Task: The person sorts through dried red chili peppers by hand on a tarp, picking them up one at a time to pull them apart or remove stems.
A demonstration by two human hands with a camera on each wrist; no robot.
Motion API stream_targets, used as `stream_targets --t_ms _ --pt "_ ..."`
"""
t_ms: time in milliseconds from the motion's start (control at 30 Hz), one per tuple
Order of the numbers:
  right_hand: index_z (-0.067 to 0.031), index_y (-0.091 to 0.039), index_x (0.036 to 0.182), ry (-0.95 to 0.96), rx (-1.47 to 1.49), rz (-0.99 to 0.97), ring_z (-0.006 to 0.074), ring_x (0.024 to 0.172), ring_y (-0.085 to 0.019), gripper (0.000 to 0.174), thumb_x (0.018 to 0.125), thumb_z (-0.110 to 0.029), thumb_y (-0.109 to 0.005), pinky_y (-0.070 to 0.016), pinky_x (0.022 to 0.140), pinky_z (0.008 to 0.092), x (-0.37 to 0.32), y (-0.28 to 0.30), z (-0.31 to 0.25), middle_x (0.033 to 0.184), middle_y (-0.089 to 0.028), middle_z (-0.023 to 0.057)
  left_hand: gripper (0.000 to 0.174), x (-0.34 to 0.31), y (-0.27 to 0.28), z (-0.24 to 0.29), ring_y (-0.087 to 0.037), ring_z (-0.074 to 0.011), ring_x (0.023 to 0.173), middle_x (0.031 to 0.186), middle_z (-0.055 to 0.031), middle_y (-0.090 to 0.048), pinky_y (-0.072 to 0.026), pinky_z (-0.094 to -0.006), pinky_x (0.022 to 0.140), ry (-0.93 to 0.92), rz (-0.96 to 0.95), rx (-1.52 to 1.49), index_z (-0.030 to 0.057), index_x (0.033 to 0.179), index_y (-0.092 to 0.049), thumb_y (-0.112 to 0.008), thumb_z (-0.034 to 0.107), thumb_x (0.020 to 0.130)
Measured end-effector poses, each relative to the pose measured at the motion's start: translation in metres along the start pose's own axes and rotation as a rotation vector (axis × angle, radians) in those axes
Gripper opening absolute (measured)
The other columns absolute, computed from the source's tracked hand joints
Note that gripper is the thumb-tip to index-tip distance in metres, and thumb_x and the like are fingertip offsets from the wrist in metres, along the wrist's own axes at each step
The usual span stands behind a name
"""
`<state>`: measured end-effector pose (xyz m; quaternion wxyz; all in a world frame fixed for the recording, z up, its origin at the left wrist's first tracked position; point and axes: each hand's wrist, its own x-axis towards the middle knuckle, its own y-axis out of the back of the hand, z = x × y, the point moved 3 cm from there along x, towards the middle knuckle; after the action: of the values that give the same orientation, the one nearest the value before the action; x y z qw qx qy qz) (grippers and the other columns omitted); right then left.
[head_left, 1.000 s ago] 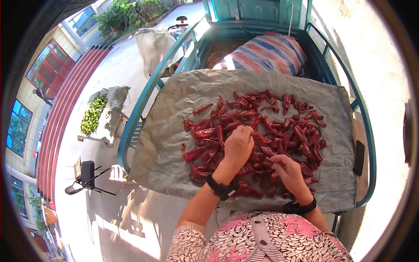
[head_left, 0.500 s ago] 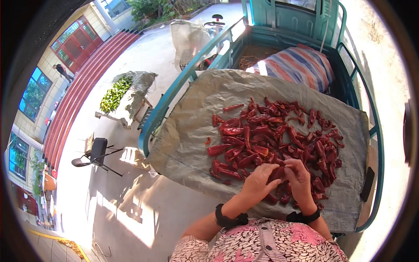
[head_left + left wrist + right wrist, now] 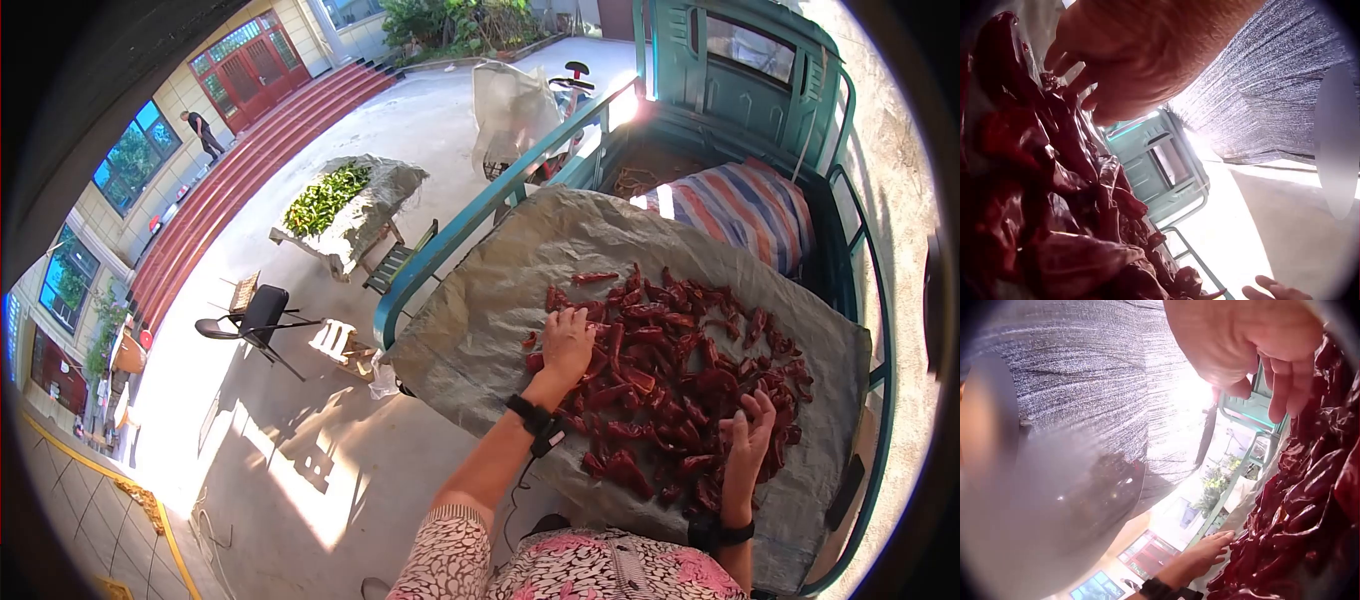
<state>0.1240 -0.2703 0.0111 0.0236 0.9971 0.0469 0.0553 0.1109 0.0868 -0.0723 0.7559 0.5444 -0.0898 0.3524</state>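
Observation:
Dried red chili peppers (image 3: 650, 375) lie in a wide heap on a grey-green tarp (image 3: 470, 300). My left hand (image 3: 567, 345) is over the heap's left edge, its spread fingers pointing down at the peppers there. In the left wrist view, the fingertips (image 3: 1088, 94) come right up to wrinkled peppers (image 3: 1079, 150), and the palm side is partly hidden. Above the right part of the heap, my right hand (image 3: 748, 430) has loosely bent fingers with nothing between them. The right wrist view shows its fingers (image 3: 1282, 394) hanging beside the peppers (image 3: 1297, 506).
The tarp lies over the back of a teal cargo vehicle, inside side rails (image 3: 520, 175). A striped bag (image 3: 735, 215) sits in the bed beyond. To the left stand a black folding chair (image 3: 262, 318) and a table with green peppers (image 3: 325, 198). A person (image 3: 203, 135) is near the red steps.
Half a second ago both hands were together at a pepper near the heap's front. Since then they have parted, left hand to the far left edge, right hand rightward. The head view has turned left.

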Motion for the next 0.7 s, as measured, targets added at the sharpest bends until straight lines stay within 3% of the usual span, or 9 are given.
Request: stream_targets --t_ms 133,167,267,300,500,633,700 --pt "-0.0048 -0.038 0.146 -0.09 0.037 -0.088 0.0103 0.082 -0.062 0.052 0.097 -0.004 -0.056 -0.0513 0.072 0.0235 -0.018 -0.005 0.004 0.129 -0.051 0.0119 0.037 0.016 0.001 0.002 -0.052 -0.036 0.116 0.117 -0.0138 -0.061 -0.0465 -0.0483 0.096 0.122 -0.262 0.036 0.0087 0.117 -0.065 -0.075 0.02 0.083" --pt "-0.0048 -0.038 0.145 -0.078 0.025 -0.112 0.011 0.086 -0.061 0.052 0.096 -0.001 -0.055 -0.0529 0.074 0.0246 -0.02 -0.004 0.008 0.127 -0.051 0.0121 0.034 0.017 0.004 0.003 -0.055 -0.0351 0.111 0.111 -0.0124 -0.063 -0.0458 -0.0468 0.097 0.072 -0.176 0.056 0.0113 0.113 -0.068 -0.077 0.02 0.081" --pt "-0.0045 -0.038 0.145 -0.093 0.052 -0.159 0.0112 0.09 -0.06 0.052 0.096 0.0 -0.055 -0.0541 0.077 0.0257 -0.02 -0.001 0.014 0.127 -0.051 0.0124 0.03 0.021 0.011 0.004 -0.054 -0.0346 0.11 0.11 -0.0123 -0.06 -0.0458 -0.0467 0.097 0.115 -0.325 0.082 0.0098 0.108 -0.068 -0.077 0.017 0.08" --pt "-0.0053 -0.038 0.144 -0.071 0.021 -0.154 0.0103 0.082 -0.062 0.05 0.097 -0.002 -0.054 -0.0527 0.073 0.0236 -0.019 -0.002 0.014 0.125 -0.052 0.0115 0.029 0.02 0.015 0.005 -0.054 -0.0333 0.107 0.106 -0.011 -0.059 -0.0455 -0.0458 0.096 0.092 -0.299 0.053 0.0087 0.106 -0.068 -0.077 0.016 0.08" --pt "-0.0014 -0.049 0.134 -0.055 -0.087 -0.269 0.0089 0.085 -0.059 0.039 0.096 0.004 -0.054 -0.0542 0.075 0.0247 -0.017 -0.018 -0.003 0.116 -0.058 0.0094 0.025 0.019 0.054 0.02 -0.06 -0.0301 0.107 0.104 -0.0086 -0.068 -0.0454 -0.0438 0.093 -0.077 -0.061 -0.055 0.0102 0.108 -0.069 -0.074 0.015 0.084" --pt "-0.0034 -0.059 0.123 -0.022 -0.104 -0.36 0.0083 0.077 -0.06 0.027 0.096 0.003 -0.057 -0.0525 0.068 0.0227 -0.012 -0.039 -0.02 0.103 -0.064 0.0054 0.022 0.009 0.089 0.054 -0.063 -0.0287 0.105 0.105 -0.0084 -0.072 -0.046 -0.0427 0.093 -0.118 -0.049 -0.144 0.01 0.107 -0.07 -0.073 0.013 0.085" --pt "-0.0034 -0.058 0.123 0.121 -0.155 -0.387 0.0084 0.076 -0.061 0.028 0.096 0.002 -0.057 -0.052 0.067 0.0224 -0.007 -0.051 -0.025 0.101 -0.065 0.0052 0.021 0.002 0.097 0.068 -0.065 -0.0294 0.103 0.105 -0.0083 -0.072 -0.0465 -0.0422 0.094 -0.123 -0.07 -0.209 0.0097 0.106 -0.071 -0.072 0.012 0.086"
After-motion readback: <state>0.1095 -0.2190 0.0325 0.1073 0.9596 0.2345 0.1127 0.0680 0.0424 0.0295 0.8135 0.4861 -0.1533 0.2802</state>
